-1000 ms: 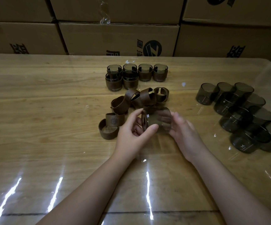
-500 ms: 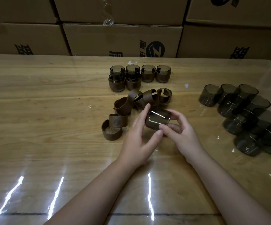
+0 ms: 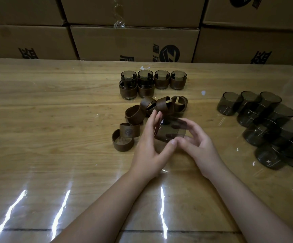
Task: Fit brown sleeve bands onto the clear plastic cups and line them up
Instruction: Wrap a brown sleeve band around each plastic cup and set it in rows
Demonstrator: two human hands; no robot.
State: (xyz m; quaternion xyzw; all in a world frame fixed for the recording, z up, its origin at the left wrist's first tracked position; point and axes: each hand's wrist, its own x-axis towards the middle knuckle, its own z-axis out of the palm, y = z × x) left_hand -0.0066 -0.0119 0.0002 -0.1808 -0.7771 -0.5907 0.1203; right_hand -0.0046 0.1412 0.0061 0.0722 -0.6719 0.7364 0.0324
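Observation:
A smoky clear cup (image 3: 170, 131) lies on its side just above the table, held between both hands. My left hand (image 3: 150, 148) holds its left end between nearly straight fingers and the thumb below. My right hand (image 3: 197, 142) curls round its right end, and the two thumbs meet under the cup. I cannot tell whether a band is on this cup. Several loose brown sleeve bands (image 3: 134, 114) lie in a pile just behind and left of my hands. Several banded cups (image 3: 161, 82) stand in two short rows farther back.
Several bare clear cups (image 3: 264, 123) are clustered at the right of the wooden table (image 3: 45, 120), which has a glossy clear cover. Stacked cardboard boxes (image 3: 133, 42) wall off the table's far edge.
The cup has turned in my hands and sunk slightly toward the table. My left fingers have straightened along its left end and both thumbs have come together beneath it.

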